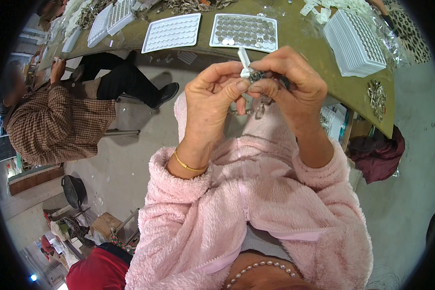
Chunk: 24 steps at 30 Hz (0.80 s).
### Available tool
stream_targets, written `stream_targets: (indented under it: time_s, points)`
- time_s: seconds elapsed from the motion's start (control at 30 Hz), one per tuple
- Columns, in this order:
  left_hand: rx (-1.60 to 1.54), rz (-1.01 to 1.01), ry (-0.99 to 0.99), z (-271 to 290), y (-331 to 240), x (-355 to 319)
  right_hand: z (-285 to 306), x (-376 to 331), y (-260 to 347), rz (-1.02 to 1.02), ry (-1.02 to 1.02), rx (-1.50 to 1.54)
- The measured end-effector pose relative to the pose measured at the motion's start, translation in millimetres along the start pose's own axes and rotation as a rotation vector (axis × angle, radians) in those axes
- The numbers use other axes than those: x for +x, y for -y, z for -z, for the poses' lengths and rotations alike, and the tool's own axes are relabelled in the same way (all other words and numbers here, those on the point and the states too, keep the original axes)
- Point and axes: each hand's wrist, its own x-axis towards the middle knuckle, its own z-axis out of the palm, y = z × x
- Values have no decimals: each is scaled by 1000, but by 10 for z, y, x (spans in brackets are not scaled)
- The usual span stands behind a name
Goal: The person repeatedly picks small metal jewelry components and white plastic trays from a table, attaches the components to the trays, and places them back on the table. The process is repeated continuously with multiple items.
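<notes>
Both hands are raised close together above my lap, fingertips almost meeting. My left hand [210,94] pinches a small white plastic tab [244,59] whose narrow end sticks up. My right hand [295,79] grips a dark, linked metal piece [257,76] pressed against the tab's lower end. A greyish looped strand [260,112] dangles below the fingers; whether it joins the metal piece is hidden. Just beyond the hands, on the table, a white tray [213,42] holds rows of round silver discs. To its left lies a white tray [171,33] with round hollows.
A tall stack of white trays [355,48] stands at the table's right, near a small pile of metal pieces [376,99]. More trays [101,24] and heaped metal pieces [188,6] lie at the far left. A person in a checked coat [58,121] sits at left.
</notes>
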Motion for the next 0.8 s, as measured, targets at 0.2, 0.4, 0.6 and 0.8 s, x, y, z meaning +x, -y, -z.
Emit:
stream_targets:
  time_s: [0.2,0.4,0.6,0.8]
  points:
    - [25,26,14,46,-28,24,22,-5,-49,-17,35,100]
    - [249,-66,30,61,-21,7,94,-23,-37,-39,133,30]
    - [748,-342,83,109,-74,84,29,-44,-4,109,147,-158]
    - [528,-226,-18,25,-20,-20,-26,-49,9,94,-24,-284]
